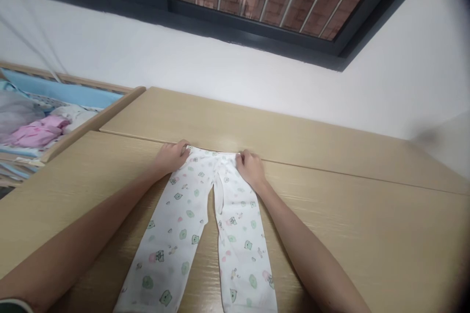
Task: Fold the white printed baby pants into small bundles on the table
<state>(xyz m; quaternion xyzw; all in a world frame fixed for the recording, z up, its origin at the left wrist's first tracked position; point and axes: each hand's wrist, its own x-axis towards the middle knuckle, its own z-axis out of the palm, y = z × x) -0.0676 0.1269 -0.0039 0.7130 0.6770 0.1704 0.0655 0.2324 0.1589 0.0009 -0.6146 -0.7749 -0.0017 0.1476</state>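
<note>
A pair of small white trousers (205, 215) with green and pink prints lies flat on the wooden table (367, 234), waistband away from me, legs spread toward me. My left hand (172, 155) pinches the left corner of the waistband. My right hand (250, 166) grips the right corner, fingers curled onto the cloth. Both forearms stretch along the outer sides of the legs.
A wooden cot (73, 107) with blue lining stands at the left, holding pink clothes (38, 132) and grey cloth. A white wall (257, 73) and a dark-framed window (257, 10) rise behind the table. A seam splits the tabletop just past the waistband.
</note>
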